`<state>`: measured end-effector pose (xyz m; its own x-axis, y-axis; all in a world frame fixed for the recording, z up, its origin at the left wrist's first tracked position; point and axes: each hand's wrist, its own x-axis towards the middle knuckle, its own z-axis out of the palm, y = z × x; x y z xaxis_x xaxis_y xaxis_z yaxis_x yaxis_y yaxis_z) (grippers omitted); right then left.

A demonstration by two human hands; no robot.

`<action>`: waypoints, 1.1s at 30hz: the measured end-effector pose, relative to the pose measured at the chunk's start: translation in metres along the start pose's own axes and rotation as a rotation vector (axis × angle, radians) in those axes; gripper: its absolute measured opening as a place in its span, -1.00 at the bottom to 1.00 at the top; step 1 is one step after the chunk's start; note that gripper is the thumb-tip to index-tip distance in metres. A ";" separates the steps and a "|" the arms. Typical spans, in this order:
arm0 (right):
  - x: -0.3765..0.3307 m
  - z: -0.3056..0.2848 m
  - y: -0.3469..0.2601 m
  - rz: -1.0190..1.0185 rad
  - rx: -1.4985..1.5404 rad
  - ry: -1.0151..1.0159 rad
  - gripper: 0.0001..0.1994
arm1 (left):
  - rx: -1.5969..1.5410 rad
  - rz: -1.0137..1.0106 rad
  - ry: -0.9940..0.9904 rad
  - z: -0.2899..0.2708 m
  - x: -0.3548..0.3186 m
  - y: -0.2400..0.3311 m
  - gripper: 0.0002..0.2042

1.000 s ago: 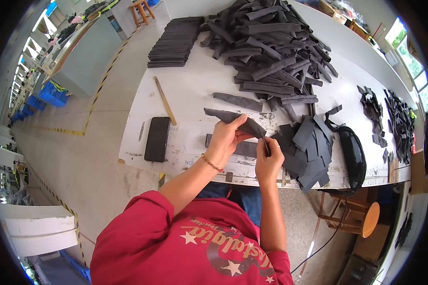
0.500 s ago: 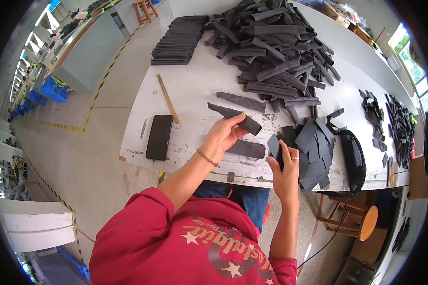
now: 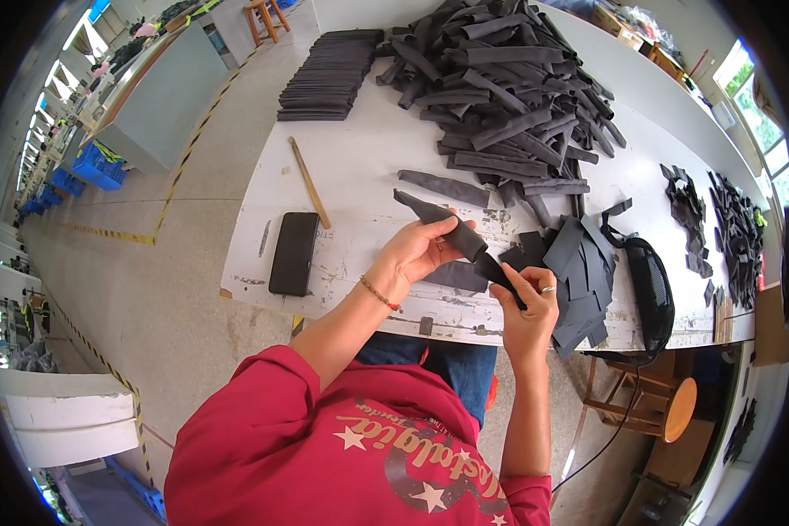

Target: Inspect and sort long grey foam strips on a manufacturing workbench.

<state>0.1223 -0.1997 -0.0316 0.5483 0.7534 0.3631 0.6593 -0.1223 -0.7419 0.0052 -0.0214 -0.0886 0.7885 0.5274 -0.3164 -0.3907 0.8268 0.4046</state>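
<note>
Hard to make out where the dark strip (image 3: 447,230) ends – its lower end vanishes behind the right hand (image 3: 528,302), and its middle is wrapped by the fingers of the left hand (image 3: 412,256). Impossible to tell whether a second dark piece sits pinched in the right hand or just the same strip's end. Partly hidden too: another dark grey piece (image 3: 458,277) lying flat on the counter (image 3: 359,175), covered by the left palm and the strip above it.

Held just above the near edge of the counter, between both hands. Dark grey, matte, soft-looking; long and narrow, bent into a roll near its middle, one tapered end sticking out up-left past the left thumb. Left hand curled shut around the rolled part; right hand closed on the lower end with thumb and fingertips, a ring showing on one finger. Hands close together, nearly touching.

Beside the right hand, a fanned stack of dark flat sheets (image 3: 579,267). Further back, a big loose heap of dark strips (image 3: 508,96) and a neat row of stacked strips (image 3: 329,74) – cut off by nothing, but details blur toward the rim. Left of the hands, a black phone (image 3: 293,252) flat on the counter, and a wooden stick (image 3: 309,181) beyond it. At the right end, a black mesh object (image 3: 650,294), shape unclear.
</note>
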 end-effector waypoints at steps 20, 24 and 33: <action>0.005 0.011 -0.004 -0.352 -0.398 0.159 -0.57 | 0.197 0.102 -0.003 0.028 -0.025 0.004 -0.67; 0.007 0.002 -0.001 -0.330 -0.292 0.131 -0.55 | 0.205 0.098 -0.043 0.039 -0.032 0.014 -0.67; 0.004 -0.002 0.007 -0.497 -0.432 0.127 -0.52 | 0.149 0.017 -0.059 0.030 -0.025 0.011 -0.70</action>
<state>0.1307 -0.1988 -0.0340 0.1652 0.7086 0.6860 0.9813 -0.0482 -0.1865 -0.0049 -0.0315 -0.0500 0.8105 0.5252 -0.2595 -0.3327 0.7773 0.5339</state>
